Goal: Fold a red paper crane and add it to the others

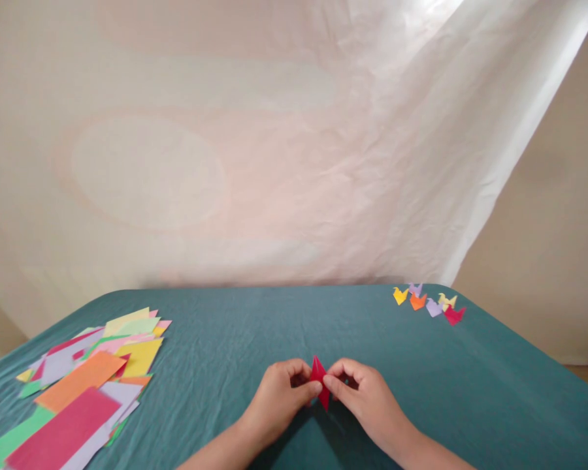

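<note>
Between my two hands is a small piece of folded red paper [318,371], narrow and diamond-shaped, held upright just above the table near its front. My left hand [283,395] pinches its left side, thumb in front and fingers behind. On the right side, my right hand [365,399] grips it the same way, the thumb across the paper's middle. The fingers behind the paper are partly hidden.
Loose coloured paper sheets [85,378] lie in an overlapping heap on the left. Several folded paper birds, among them an orange one [418,301] and a red one [454,315], stand at the back right. A green cloth [225,339] covers the table; a pale sheet [274,163] hangs behind.
</note>
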Demonstrator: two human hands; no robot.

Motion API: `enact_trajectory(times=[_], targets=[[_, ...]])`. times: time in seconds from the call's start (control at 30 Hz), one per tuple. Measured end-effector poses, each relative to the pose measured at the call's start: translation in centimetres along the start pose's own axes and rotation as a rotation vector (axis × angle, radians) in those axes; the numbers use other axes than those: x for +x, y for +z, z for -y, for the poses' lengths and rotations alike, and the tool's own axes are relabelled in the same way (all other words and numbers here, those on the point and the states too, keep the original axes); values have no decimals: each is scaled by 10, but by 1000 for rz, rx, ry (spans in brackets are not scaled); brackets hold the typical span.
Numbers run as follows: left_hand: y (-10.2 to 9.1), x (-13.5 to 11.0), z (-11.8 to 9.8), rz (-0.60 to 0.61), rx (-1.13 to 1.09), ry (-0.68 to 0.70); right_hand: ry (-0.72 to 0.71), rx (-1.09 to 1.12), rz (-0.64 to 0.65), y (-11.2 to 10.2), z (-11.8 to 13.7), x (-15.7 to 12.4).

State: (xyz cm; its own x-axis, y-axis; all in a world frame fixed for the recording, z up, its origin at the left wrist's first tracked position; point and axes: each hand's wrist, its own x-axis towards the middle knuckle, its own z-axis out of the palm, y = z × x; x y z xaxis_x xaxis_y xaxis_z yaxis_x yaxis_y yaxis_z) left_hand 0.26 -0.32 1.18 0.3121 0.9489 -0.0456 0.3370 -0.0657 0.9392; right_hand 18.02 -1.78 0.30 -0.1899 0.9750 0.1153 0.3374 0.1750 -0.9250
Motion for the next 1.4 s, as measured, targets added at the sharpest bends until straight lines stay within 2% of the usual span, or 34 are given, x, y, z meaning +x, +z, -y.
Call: enact_trajectory(times=[0.13,0.27,0.4,0.53,0.67,0.8,0.9,0.97,1.07,1.2,1.4], targets=[[-1,1,1,78,-30,-27,17,60,-24,-2,-2,0],[2,-1,0,49,6,-18,28,112,7,-3,-3,0],[5,-5,-4,40,116,67,-4,114,60,0,-3,1],[9,-9,-5,69,191,96,28,72,13,0,-3,2],[12,-10,-4,110,222,93,38,122,-63,-6,-3,5],[10,-6,-2,1,40,81,59,158,-45,-7,-6,5],[7,-1,2,57,-194,-13,40,104,11,-2,-8,3],[7,1,6,86,-251,-57,32,68,29,1,-8,2],[7,2,7,43,-237,-65,24,43,63,0,-6,2],[5,2,5,-5,-188,-57,-26,28,4,-6,-2,2],[3,1,5,29,-80,3,-26,-9,18,-8,-1,1]])
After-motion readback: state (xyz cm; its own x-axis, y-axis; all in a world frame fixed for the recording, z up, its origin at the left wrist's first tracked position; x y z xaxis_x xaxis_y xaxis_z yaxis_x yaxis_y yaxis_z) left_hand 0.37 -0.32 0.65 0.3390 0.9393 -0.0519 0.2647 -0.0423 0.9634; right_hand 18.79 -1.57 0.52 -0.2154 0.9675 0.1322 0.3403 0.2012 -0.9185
